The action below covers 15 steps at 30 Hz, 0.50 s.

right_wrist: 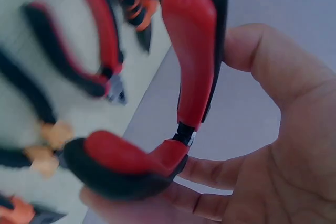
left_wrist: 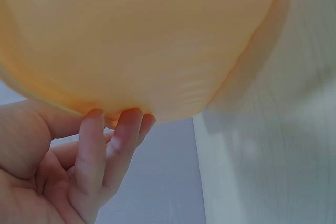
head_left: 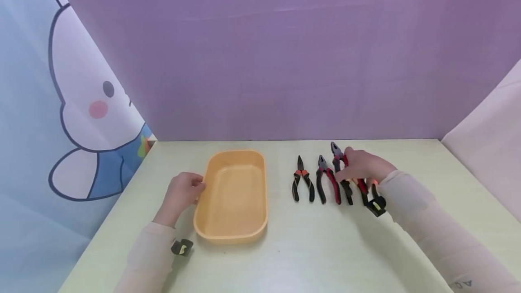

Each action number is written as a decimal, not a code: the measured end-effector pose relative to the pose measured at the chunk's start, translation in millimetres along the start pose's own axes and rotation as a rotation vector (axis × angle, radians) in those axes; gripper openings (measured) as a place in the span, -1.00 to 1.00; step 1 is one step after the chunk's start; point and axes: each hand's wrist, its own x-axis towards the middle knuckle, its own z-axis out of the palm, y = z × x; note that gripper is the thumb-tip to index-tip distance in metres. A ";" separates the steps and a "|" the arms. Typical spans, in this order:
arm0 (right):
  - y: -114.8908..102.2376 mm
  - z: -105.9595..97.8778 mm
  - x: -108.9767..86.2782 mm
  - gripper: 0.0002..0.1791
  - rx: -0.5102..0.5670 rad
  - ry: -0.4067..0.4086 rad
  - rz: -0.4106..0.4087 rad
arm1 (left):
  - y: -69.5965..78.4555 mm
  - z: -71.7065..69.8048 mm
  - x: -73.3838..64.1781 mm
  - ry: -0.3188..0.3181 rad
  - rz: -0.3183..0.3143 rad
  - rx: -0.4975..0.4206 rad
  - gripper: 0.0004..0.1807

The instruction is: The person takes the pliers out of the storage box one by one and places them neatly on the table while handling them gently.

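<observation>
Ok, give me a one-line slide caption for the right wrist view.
Right hand grips red-and-black pliers above other pliers on the table.

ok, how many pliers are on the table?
5, I think. In a row right of the orange tray: needle-nose pliers, red-handled pliers, a third pair gripped by the right hand, and two partly hidden pairs beneath it, so the count is uncertain.
</observation>
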 end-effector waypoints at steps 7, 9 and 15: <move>37.3 -9.8 -3.0 -0.14 0.020 0.018 0.012 | -0.9 0.2 -0.1 -0.001 -0.014 -0.002 -0.68; 47.4 -12.9 -5.0 -0.14 0.034 0.021 0.018 | -1.9 -0.1 0.0 0.004 -0.008 -0.006 -0.68; 81.3 -22.7 -9.1 -0.14 0.054 0.034 0.064 | -3.3 -1.3 -0.5 0.007 -0.011 -0.021 -0.66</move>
